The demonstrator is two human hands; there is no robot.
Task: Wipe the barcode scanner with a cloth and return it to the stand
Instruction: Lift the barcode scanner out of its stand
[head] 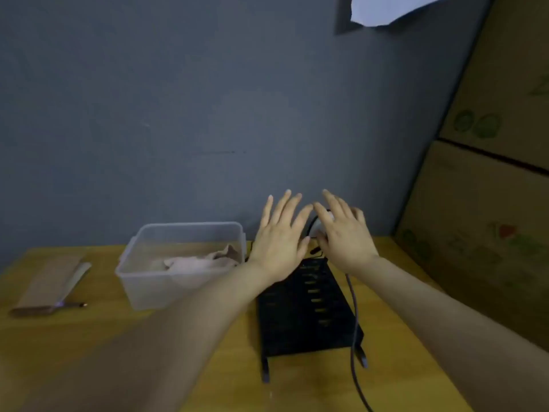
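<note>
Head view. Wooden table point(74, 346) set against a grey-blue wall point(178, 114); cardboard boxes point(490, 188) stacked along the table's right edge.

Left hand point(277, 237) raised above the far part of the table, fingers spread and extended, palm down, holding nothing. Right hand point(344, 239) just beside it, fingers also splayed open, laid over the top of the barcode scanner point(319, 226). Only a small pale grey patch of the scanner with a dark rim shows between the two hands; the rest is hidden by the right hand. Whether the palm actually presses on the scanner cannot be told, as the frame is blurred.

The scanner sits at the far end of the black stand point(303, 310), a slotted dark rack with two feet pointing toward the table's near edge, placed right of the table's middle. A dark cable point(353, 322) runs from under the right hand down along the stand's right side and off the near edge.

Left of the stand, near the far edge, a clear plastic container point(142, 278) holds a crumpled pale cloth point(196, 263). Near the table's left edge lies a brown paper packet point(47, 281) with a pen-like tool point(47, 309) across its near end.

A white sheet point(386, 10) hangs on the wall at top.
</note>
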